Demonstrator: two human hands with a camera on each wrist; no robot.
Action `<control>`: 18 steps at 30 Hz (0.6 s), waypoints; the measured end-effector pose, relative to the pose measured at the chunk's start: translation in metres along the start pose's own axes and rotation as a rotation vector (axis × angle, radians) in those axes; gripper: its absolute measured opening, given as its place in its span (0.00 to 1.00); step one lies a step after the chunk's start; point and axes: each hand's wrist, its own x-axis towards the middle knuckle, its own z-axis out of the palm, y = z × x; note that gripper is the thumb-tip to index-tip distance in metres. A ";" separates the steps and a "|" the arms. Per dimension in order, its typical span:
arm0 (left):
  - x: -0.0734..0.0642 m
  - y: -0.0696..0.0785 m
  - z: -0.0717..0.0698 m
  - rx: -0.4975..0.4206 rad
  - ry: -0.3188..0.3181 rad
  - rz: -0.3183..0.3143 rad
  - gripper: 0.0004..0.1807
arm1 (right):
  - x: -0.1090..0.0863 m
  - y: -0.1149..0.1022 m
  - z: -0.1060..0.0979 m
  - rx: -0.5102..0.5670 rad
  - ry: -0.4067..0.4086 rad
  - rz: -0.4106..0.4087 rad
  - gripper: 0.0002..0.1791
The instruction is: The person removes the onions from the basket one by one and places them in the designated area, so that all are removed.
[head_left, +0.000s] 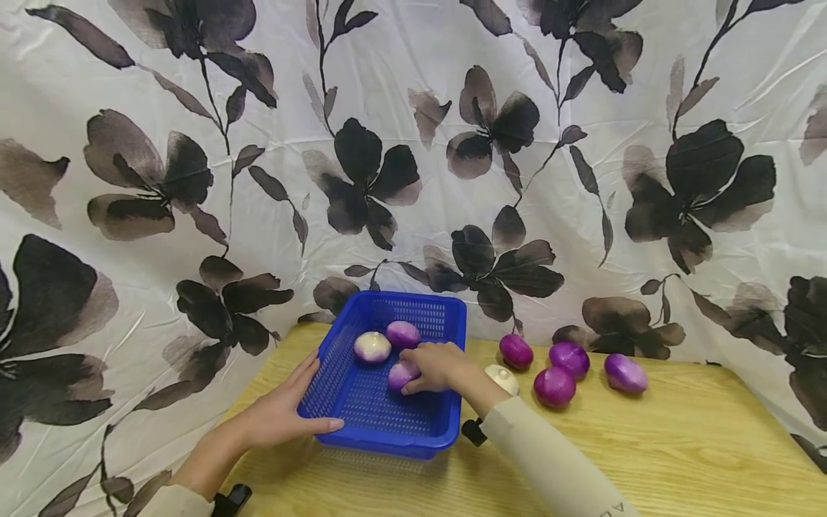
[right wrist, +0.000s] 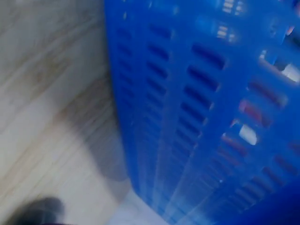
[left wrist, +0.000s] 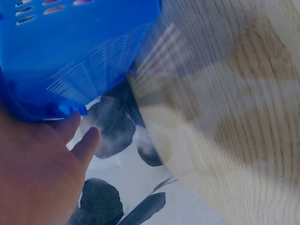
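Note:
A blue plastic basket with slotted walls stands on the table. My right hand reaches in over its right side and grips a purple onion, thumb at the front and fingers over the top. Behind that onion are a second purple onion and a white-and-purple onion, both in the basket. At the basket's left side my left hand rests against the rim, fingers extended along the wall and thumb reaching the front edge. The right wrist view shows mostly the basket's slotted wall; the right hand is hidden there.
Right of the basket, a white onion lies partly behind the right forearm. Several purple onions lie farther right on the wooden table. A flower-printed cloth hangs behind and left of the table.

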 end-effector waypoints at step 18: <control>-0.001 -0.002 0.001 -0.008 0.014 0.003 0.68 | -0.045 0.011 -0.023 0.738 0.274 -0.137 0.34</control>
